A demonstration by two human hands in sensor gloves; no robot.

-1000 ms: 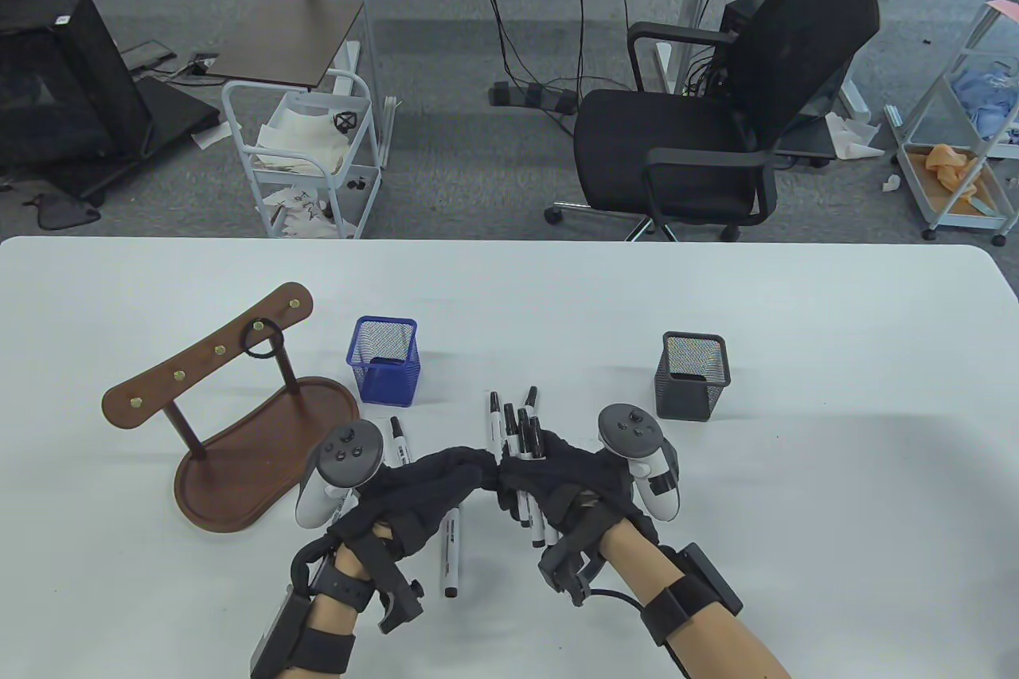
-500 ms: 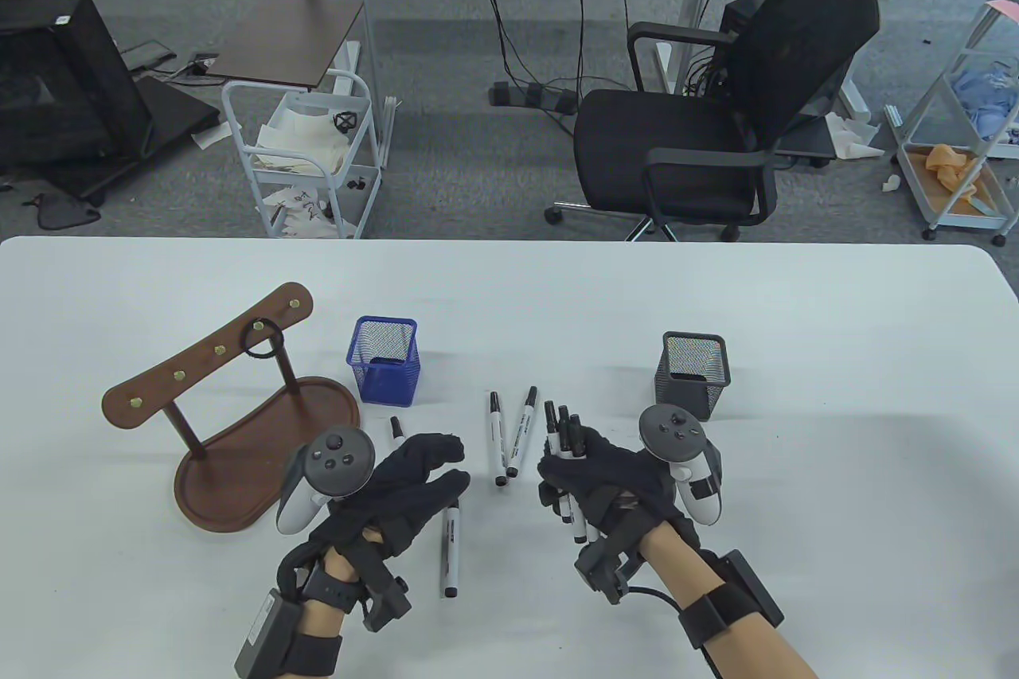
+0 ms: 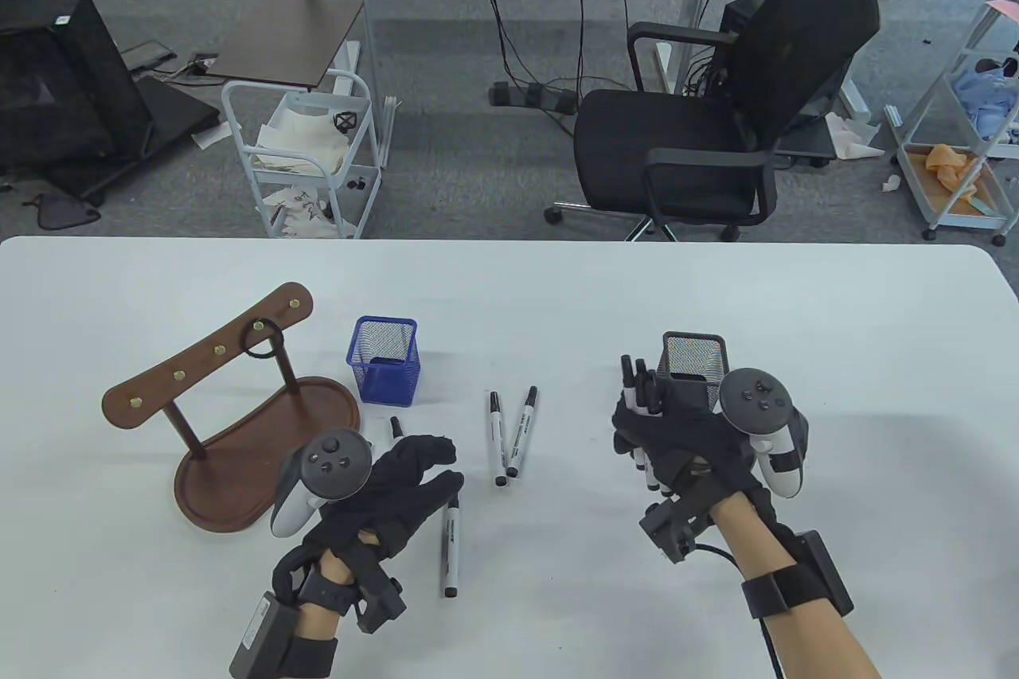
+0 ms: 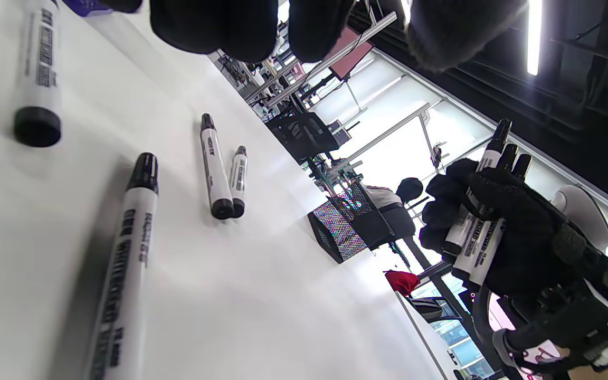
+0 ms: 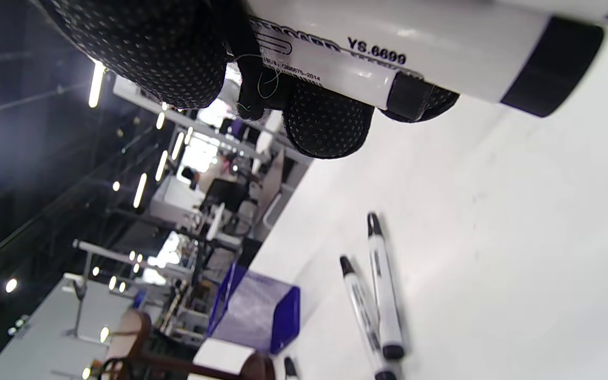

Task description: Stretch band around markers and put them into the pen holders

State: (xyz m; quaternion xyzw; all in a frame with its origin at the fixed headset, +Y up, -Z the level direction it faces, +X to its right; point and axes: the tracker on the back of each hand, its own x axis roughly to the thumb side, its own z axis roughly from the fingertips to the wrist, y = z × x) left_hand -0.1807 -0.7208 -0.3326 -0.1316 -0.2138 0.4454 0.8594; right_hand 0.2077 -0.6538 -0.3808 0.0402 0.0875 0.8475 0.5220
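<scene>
The right hand [image 3: 677, 436] grips a bundle of markers [image 3: 639, 392] caps up, just beside the black pen holder [image 3: 692, 364], likely to drop them in. The left hand [image 3: 398, 484] hovers relaxed, empty, over loose markers [image 3: 509, 436]. A spare band [image 3: 263, 338] hangs on the wooden rack [image 3: 207, 360].

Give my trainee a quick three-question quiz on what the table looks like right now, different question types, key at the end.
1. True or false: the right hand grips a bundle of markers beside the black pen holder.
2. How many loose markers lie on the table?
A. two
B. four
C. six
3. Fill in: a black band hangs from a peg on the ____ rack.

Key
1. True.
2. B: a pair of markers in the middle and two by the left hand, which holds nothing. The blue pen holder stands behind them.
3. Wooden.
</scene>
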